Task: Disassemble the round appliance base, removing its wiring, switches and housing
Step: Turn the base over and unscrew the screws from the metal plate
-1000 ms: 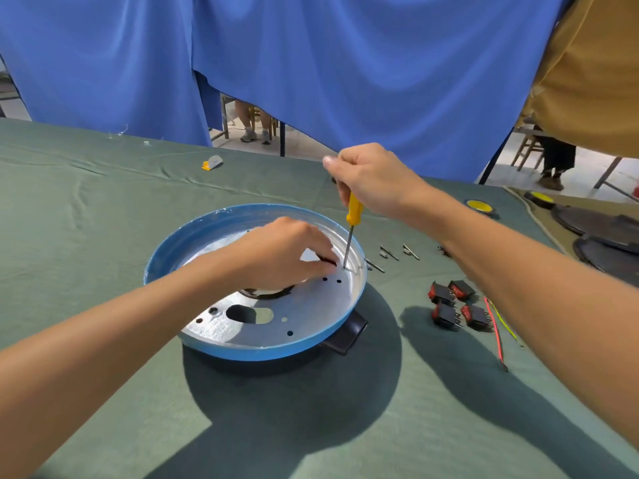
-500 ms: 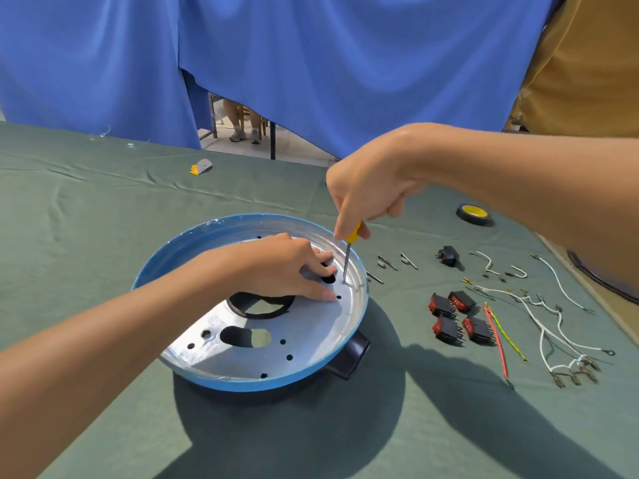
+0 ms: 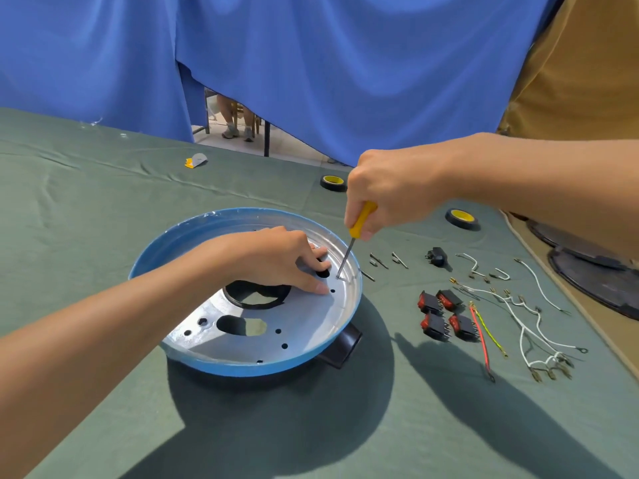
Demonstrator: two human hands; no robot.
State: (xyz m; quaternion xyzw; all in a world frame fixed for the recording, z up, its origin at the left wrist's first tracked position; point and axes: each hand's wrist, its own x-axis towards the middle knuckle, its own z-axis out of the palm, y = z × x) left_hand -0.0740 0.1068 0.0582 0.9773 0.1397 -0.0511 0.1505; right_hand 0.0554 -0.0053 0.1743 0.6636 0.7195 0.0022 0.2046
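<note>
The round appliance base point(image 3: 193, 359), blue outside and bare metal inside, lies on the green cloth with a black housing part point(image 3: 342, 347) sticking out at its lower right. My left hand point(image 3: 276, 261) rests inside the base, fingers pressed on the metal plate beside a hole. My right hand point(image 3: 390, 191) grips a yellow-handled screwdriver point(image 3: 359, 219), its tip set on a screw near the base's right rim. Several red and black switches point(image 3: 444, 314) and loose wires point(image 3: 529, 323) lie on the cloth to the right.
Loose screws point(image 3: 383, 261) and a small black part point(image 3: 436, 256) lie right of the base. Two tape rolls point(image 3: 461, 218) point(image 3: 333, 182) sit further back, a small yellow-grey piece point(image 3: 195, 160) at the far left. Dark round plates point(image 3: 598, 271) sit at the right edge. A blue curtain hangs behind.
My right arm has swung round so the forearm now comes in from the right, with the hand still turning the screwdriver on the same screw. My left hand has stayed on the plate.
</note>
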